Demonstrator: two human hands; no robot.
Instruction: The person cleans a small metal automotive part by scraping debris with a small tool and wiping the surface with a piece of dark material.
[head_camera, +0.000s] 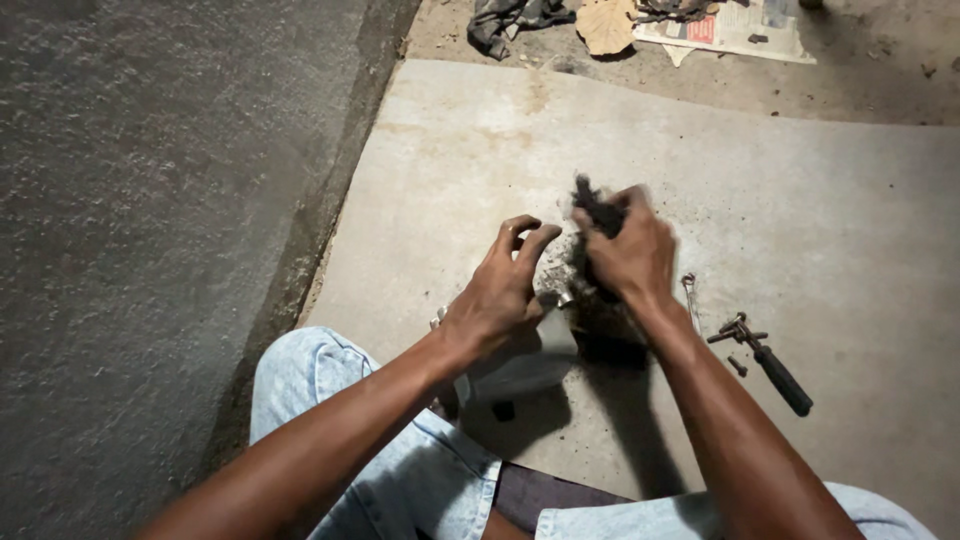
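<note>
Both hands work over a grimy metal part (560, 320) resting on the concrete slab (800, 220) just in front of the person's knees. Left hand (497, 295) rests on the part's grey near side, fingers curled and half open. Right hand (630, 255) is closed around a dark tool (592, 205), blurred, pressed down onto the part. Right of the hands lie a screwdriver with a black handle (778, 373) and a few small bolts (737, 366). Far off lie a newspaper (740, 25) and a rag (505, 20).
</note>
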